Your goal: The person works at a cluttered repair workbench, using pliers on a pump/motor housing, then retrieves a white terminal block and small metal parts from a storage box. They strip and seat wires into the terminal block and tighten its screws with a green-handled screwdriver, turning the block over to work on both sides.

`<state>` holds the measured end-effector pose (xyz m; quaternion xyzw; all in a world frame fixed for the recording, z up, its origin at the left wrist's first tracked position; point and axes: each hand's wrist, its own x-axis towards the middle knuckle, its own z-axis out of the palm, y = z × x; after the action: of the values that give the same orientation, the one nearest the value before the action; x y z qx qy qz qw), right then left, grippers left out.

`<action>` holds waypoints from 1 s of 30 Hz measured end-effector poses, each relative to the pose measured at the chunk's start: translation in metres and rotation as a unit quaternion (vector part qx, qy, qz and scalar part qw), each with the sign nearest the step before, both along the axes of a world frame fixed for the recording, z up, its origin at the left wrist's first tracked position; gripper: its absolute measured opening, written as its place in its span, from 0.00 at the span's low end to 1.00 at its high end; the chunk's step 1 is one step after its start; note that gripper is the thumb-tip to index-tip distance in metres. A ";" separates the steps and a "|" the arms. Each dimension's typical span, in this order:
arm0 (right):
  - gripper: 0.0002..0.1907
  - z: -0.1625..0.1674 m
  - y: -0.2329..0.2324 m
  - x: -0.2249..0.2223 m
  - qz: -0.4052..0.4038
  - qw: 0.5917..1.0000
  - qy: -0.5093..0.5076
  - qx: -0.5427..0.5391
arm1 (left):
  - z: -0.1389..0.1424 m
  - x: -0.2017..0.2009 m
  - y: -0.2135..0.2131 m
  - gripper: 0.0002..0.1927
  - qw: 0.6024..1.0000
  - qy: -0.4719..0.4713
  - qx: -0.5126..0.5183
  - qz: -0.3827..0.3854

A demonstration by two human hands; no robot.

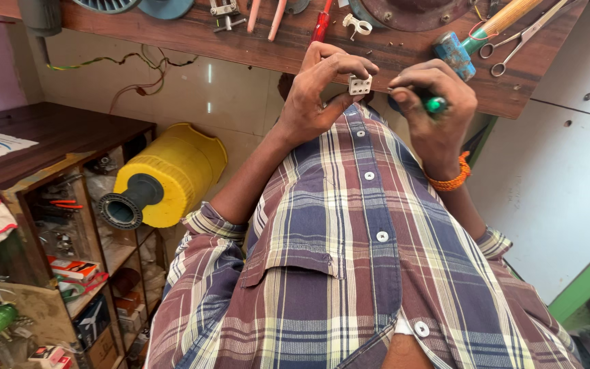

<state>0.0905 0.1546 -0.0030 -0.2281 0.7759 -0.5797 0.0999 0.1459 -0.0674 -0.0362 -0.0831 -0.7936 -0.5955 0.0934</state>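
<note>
A hammer (476, 34) and scissors (520, 37) lay on the far wooden bench (172, 34). The left hand (322, 92) pinched a small white block (359, 85); the right hand (435, 102) was closed round a green-tipped tool (434, 104).

A brown wooden worktop (404, 51) runs along the top, strewn with tools. Beside it stands a pale cream wall (227, 96) with loose wires (131, 68). A cluttered wooden shelf unit (69, 225) fills the left, next to a yellow ribbed drum (172, 171). Grey panels (554, 184) stand at right.
</note>
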 end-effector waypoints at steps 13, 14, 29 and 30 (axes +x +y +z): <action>0.08 -0.002 -0.023 -0.001 0.015 0.998 0.036 0.046 | -0.016 -0.004 -0.002 0.21 0.990 -0.062 0.120 -0.038; 0.07 -0.002 -0.024 -0.002 0.014 0.998 0.030 0.051 | -0.018 -0.004 -0.001 0.20 0.984 -0.080 0.150 -0.051; 0.09 0.007 -0.033 -0.006 0.032 0.993 0.053 0.098 | -0.028 -0.010 -0.004 0.17 0.993 -0.032 0.114 -0.025; 0.09 0.007 -0.034 -0.006 0.032 0.994 0.053 0.095 | -0.028 -0.010 -0.004 0.17 0.993 -0.034 0.113 -0.023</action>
<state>0.0847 0.1211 0.0043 -0.2721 0.8239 -0.4874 0.0983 0.1357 -0.0713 -0.0640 -0.0699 -0.7219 -0.6857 0.0619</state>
